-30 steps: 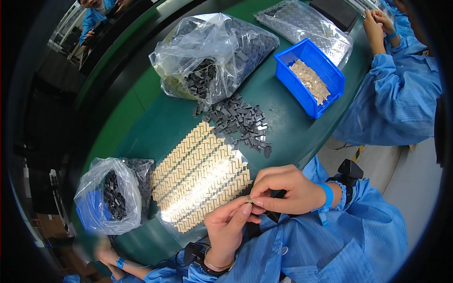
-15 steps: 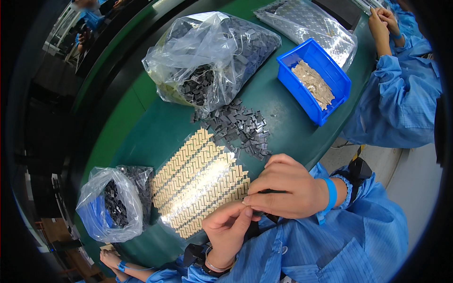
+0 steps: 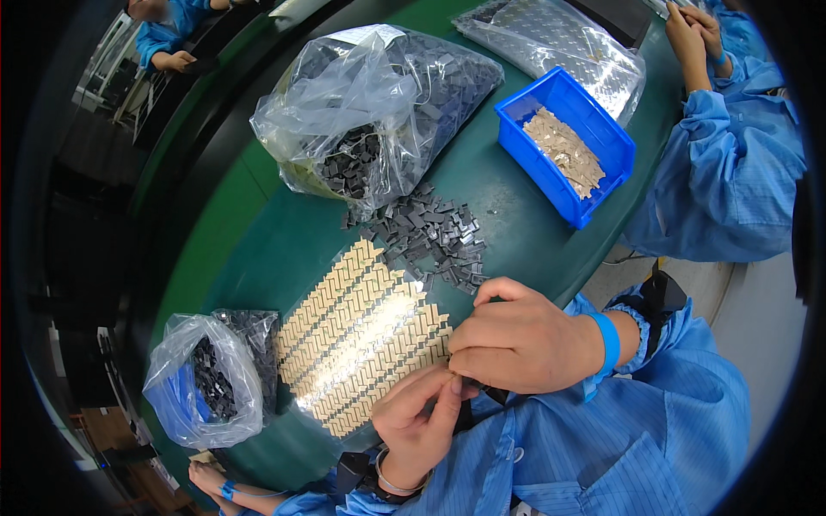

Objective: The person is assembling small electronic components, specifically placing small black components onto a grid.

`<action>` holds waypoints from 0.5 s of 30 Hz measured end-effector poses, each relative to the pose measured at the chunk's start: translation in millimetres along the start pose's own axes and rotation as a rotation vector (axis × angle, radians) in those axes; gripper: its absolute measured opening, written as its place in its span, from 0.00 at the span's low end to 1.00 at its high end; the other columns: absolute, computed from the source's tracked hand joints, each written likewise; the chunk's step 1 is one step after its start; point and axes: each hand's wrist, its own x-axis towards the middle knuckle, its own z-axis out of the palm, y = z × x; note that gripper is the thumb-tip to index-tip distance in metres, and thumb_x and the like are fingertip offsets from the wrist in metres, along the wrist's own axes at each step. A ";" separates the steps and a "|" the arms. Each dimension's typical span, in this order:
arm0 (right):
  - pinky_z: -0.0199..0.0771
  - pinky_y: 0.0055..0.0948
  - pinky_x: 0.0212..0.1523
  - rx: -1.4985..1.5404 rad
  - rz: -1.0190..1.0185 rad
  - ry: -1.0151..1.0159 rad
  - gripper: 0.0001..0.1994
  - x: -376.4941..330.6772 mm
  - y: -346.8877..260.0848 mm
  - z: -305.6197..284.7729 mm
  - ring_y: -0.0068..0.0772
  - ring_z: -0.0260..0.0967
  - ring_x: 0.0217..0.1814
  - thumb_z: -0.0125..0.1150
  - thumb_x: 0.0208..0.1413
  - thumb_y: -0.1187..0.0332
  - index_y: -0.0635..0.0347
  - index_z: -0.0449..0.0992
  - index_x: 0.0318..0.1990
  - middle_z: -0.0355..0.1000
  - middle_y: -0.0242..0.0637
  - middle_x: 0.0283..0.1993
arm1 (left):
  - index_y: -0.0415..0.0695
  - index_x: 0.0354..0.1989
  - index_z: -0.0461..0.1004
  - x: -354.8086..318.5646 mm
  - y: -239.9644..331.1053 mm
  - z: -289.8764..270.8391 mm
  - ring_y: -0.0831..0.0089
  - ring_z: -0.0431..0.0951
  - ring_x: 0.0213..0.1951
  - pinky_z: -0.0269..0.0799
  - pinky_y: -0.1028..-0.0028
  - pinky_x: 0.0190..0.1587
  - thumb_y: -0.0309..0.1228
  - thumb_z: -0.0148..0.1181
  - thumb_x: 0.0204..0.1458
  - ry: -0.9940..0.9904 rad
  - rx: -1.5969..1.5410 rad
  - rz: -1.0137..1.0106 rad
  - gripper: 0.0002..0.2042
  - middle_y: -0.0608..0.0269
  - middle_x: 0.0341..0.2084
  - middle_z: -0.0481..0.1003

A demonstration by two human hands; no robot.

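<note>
My left hand (image 3: pixel 419 415) and my right hand (image 3: pixel 516 340) meet at the near edge of a clear sheet (image 3: pixel 361 337) covered with rows of small tan strips. The fingertips of both hands pinch a small piece between them, mostly hidden by the fingers. A loose heap of small dark grey parts (image 3: pixel 430 236) lies on the green table (image 3: pixel 258 224) just beyond the sheet. My right wrist wears a blue band. Both sleeves are blue.
A big clear bag of dark parts (image 3: pixel 379 103) lies at the back. A blue bin of tan strips (image 3: pixel 564 146) stands right of it, with another clear sheet (image 3: pixel 551 39) behind. A small bag of dark parts (image 3: pixel 206 378) sits left. Another person's blue sleeve (image 3: pixel 731 163) is at right.
My right hand has slid left and down over the sheet's near corner, closer to my left hand. The left hand's fingers have curled up toward it.
</note>
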 end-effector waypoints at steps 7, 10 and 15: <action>0.67 0.28 0.31 0.550 0.471 0.026 0.04 4.6 3.0 -12.4 0.31 0.70 0.31 0.53 0.53 0.71 0.62 0.70 0.30 0.69 0.36 0.28 | 0.28 0.34 0.72 -3.2 -5.3 -3.7 0.70 0.77 0.25 0.74 0.77 0.30 0.20 0.52 0.52 0.052 -0.447 -0.177 0.06 0.50 0.28 0.75; 0.70 0.21 0.30 0.829 0.613 -0.036 0.05 1.4 -2.4 -6.2 0.22 0.71 0.29 0.56 0.52 0.74 0.67 0.73 0.33 0.73 0.36 0.29 | 0.28 0.33 0.72 -3.1 -3.0 1.3 0.69 0.76 0.23 0.75 0.74 0.27 0.22 0.53 0.52 0.171 -0.480 -0.175 0.07 0.49 0.26 0.75; 0.70 0.19 0.31 1.015 0.707 0.049 0.07 -3.2 -8.4 6.2 0.19 0.70 0.29 0.56 0.52 0.74 0.69 0.74 0.35 0.73 0.34 0.30 | 0.27 0.35 0.71 -3.8 -3.3 3.0 0.70 0.77 0.26 0.76 0.75 0.32 0.22 0.51 0.54 0.161 -0.421 -0.118 0.08 0.49 0.28 0.76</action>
